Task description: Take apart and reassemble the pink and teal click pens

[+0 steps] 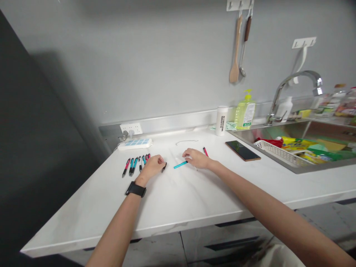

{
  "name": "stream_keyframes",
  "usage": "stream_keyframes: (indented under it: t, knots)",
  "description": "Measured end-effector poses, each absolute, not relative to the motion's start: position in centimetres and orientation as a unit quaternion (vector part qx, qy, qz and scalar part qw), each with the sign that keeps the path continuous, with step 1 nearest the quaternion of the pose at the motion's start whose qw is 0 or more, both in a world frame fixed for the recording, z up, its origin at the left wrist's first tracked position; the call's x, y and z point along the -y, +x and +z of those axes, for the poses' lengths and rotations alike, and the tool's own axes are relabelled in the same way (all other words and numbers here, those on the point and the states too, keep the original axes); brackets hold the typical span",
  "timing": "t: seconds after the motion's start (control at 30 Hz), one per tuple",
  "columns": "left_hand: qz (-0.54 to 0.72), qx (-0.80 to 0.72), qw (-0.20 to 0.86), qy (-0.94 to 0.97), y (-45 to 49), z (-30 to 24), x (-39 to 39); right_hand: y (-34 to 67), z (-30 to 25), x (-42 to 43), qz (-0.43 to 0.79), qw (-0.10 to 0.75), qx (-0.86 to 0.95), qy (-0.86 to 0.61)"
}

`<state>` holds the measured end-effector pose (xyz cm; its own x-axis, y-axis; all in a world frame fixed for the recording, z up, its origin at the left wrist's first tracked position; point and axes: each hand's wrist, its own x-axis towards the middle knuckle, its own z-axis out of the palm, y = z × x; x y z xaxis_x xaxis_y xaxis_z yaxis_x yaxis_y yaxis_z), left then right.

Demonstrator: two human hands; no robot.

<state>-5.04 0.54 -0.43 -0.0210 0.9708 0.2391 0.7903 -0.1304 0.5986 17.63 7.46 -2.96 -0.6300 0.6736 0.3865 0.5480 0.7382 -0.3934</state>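
My left hand [152, 166], with a black watch [136, 189] on its wrist, is closed in a pinch at a short black pen part [164, 167]. My right hand [196, 158] has its fingers curled over the dark end of a blue pen [180, 165], whose blue length points left over the counter. A red pen [205, 151] lies just behind this hand, partly covered. Small pale pieces beneath the palm are hard to make out. Left of my left hand lies a row of several pens, among them a red pen [126, 167] and a blue pen [135, 165].
The white counter [178, 200] carries a power strip [135, 144], a thin wire [186, 141], a phone [243, 150], a white canister [221, 121] and a yellow-green soap bottle [245, 113]. At right, a sink [299, 168] holds a white basket [280, 152] and packets, under a tap [294, 76].
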Motion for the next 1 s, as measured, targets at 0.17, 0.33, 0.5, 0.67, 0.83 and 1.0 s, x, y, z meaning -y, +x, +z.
stream_keyframes:
  t: [0.17,0.33,0.5,0.67,0.83,1.0]
  knots:
    - [0.301,-0.64,0.075,0.703,-5.2,-0.4,-0.8,15.7,-2.6,-7.5,0.056,0.216,0.917,-0.33]
    - [0.324,-0.65,0.054,0.685,-5.4,-0.3,-0.8,12.7,-2.3,-8.6,0.035,0.177,0.908,-0.378]
    - [0.374,-0.635,0.105,0.667,-5.5,-0.1,-0.6,12.1,-2.1,-8.8,0.049,0.177,0.906,-0.381]
    - [0.44,-0.555,0.194,0.679,-4.8,0.0,-0.7,13.8,-2.3,-7.6,0.203,0.26,0.875,-0.353]
    - [0.41,-0.462,0.268,0.739,-3.2,0.1,-0.2,14.9,-2.2,-5.9,0.481,0.363,0.745,-0.287]
    - [0.412,-0.451,0.295,0.735,-2.5,0.2,0.0,14.8,-1.7,-4.5,0.547,0.368,0.685,-0.309]
